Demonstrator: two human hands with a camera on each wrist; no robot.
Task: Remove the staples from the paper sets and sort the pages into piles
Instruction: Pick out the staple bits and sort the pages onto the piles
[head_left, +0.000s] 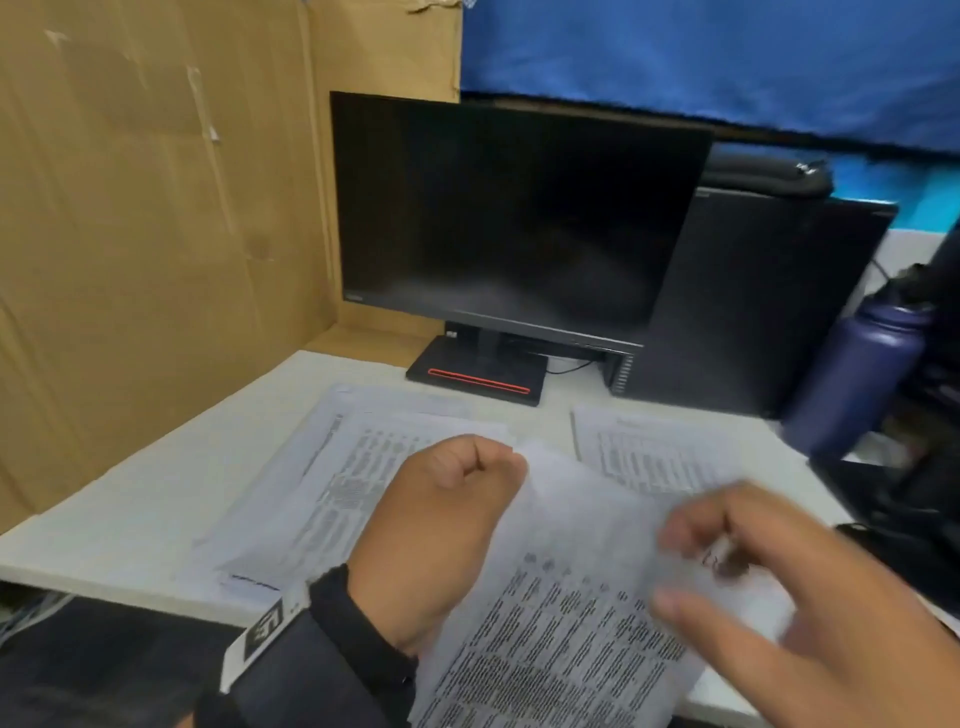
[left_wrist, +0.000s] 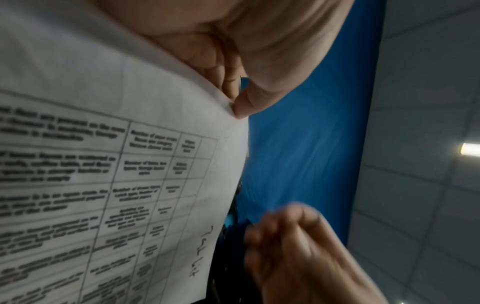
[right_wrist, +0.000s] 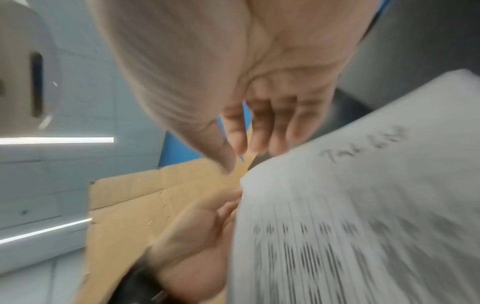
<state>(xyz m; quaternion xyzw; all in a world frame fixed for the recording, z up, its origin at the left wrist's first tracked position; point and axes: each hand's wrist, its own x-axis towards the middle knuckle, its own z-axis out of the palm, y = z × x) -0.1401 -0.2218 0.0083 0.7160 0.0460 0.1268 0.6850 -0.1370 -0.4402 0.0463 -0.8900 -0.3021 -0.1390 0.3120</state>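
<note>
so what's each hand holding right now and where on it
The left hand pinches the printed paper set at its top left corner. The right hand is blurred near the top right; any hold cannot be told.

Right hand (head_left: 769, 582) motion-blurred; can't tell if it grips anything. Printed white table sheet (head_left: 561, 613): text unreadable, bottom cut by frame edge, staple not discernible. Left hand (head_left: 441, 530) fingers hidden behind sheet. Dark blue metal bottle (head_left: 857, 384) partly cut off, blurred.

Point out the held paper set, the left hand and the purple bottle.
held paper set (head_left: 561, 613), head view, printed middle.
left hand (head_left: 436, 525), head view, back of hand.
purple bottle (head_left: 857, 384), head view, body.
</note>
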